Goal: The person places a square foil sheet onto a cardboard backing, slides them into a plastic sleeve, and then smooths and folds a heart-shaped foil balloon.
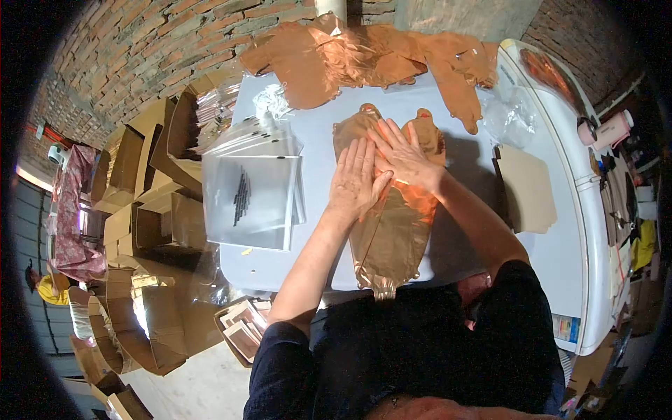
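Note:
A flat, uninflated copper-coloured foil balloon (392,241) lies lengthwise on the pale table (318,140), its narrow tail at the edge by my body. My left hand (355,180) rests palm down on its upper half, fingers stretched out. Just right of it, my right hand (408,157) presses flat on the same foil with the fingers extended. The two hands touch or slightly overlap near the thumbs; nothing is gripped. More flat copper foil balloons (301,70) are heaped along the table's far side.
Left on the table are clear plastic sleeves (266,199) and a white string bundle (271,103). Brown card sheets (528,189) and crumpled clear plastic (509,119) lie right. Cardboard boxes (157,224) crowd the left side; a white appliance-like body (595,259) borders the right.

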`<state>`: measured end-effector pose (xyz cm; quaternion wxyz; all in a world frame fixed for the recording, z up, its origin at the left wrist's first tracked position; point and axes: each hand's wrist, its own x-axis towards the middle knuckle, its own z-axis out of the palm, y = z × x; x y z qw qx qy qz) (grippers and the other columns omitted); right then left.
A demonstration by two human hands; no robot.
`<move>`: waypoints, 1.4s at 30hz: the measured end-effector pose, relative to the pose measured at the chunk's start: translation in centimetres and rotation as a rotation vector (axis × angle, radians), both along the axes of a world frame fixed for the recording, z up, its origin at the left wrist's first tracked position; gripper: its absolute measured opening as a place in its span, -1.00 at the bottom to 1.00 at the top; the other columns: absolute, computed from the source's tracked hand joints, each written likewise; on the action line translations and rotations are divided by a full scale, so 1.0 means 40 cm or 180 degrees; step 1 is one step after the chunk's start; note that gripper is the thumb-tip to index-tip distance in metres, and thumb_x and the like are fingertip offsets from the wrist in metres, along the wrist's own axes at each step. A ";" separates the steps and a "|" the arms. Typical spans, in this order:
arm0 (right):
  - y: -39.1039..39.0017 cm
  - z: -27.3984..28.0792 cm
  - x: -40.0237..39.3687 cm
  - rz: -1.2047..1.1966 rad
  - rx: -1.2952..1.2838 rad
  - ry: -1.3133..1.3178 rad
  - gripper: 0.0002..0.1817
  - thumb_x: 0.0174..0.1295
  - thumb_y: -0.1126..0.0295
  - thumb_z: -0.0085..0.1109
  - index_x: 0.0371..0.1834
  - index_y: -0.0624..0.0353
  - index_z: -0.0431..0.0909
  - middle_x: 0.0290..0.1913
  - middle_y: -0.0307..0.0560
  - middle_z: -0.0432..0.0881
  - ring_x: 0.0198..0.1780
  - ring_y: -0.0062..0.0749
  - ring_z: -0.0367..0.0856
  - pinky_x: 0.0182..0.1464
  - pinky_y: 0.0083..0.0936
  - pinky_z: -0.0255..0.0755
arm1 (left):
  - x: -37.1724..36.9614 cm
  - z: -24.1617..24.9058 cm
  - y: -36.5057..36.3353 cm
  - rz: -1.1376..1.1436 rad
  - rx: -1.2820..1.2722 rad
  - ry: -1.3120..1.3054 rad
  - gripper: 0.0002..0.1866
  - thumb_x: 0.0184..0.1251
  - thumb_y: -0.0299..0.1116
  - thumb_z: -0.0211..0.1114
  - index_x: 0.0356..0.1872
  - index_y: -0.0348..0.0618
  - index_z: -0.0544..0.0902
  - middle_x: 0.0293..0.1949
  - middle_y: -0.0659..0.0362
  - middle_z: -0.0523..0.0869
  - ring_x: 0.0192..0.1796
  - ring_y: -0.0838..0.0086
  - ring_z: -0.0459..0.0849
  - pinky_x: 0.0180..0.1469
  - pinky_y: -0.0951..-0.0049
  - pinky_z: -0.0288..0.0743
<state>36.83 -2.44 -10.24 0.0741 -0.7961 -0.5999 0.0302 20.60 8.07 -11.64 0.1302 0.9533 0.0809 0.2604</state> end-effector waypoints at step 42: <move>-0.131 0.007 -0.001 -0.0136 0.0595 -0.0530 -0.35 0.49 0.11 0.00 0.56 0.18 0.20 0.61 -0.07 0.15 0.66 -0.01 -0.10 0.55 0.27 -0.29 | -0.010 0.034 -0.019 0.0016 0.0159 0.0078 -0.42 0.54 -0.08 0.12 0.49 -0.05 0.39 0.57 -0.12 0.18 0.62 -0.02 0.06 0.61 -0.02 -0.01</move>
